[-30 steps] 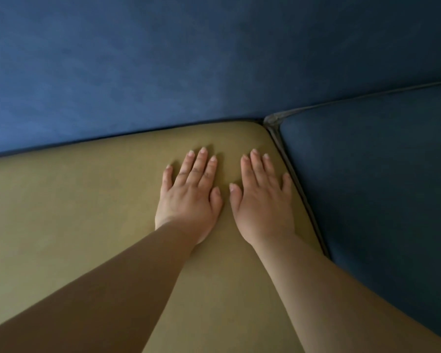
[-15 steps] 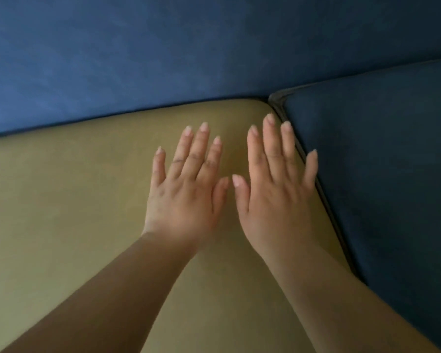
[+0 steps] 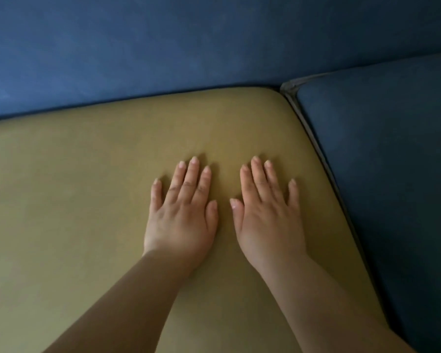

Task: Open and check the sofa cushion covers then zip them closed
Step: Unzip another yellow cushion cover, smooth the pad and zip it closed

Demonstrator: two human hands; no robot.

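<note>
Sofa backrest [image 3: 189, 47], blue: far edge. Olive cushion [image 3: 87, 200]: on seat, touching blue cushion [image 3: 392, 174] at right. Left hand [image 3: 181, 215], right hand [image 3: 267, 217]: back down flat near olive cushion's far right corner, grips apart, empty. No zip visible; pat-check likely continuing.

The left hand [image 3: 181, 217] and right hand [image 3: 267, 220], lifted half a second ago, have been laid flat again on the olive-yellow fabric seat cushion [image 3: 74, 187].
</note>
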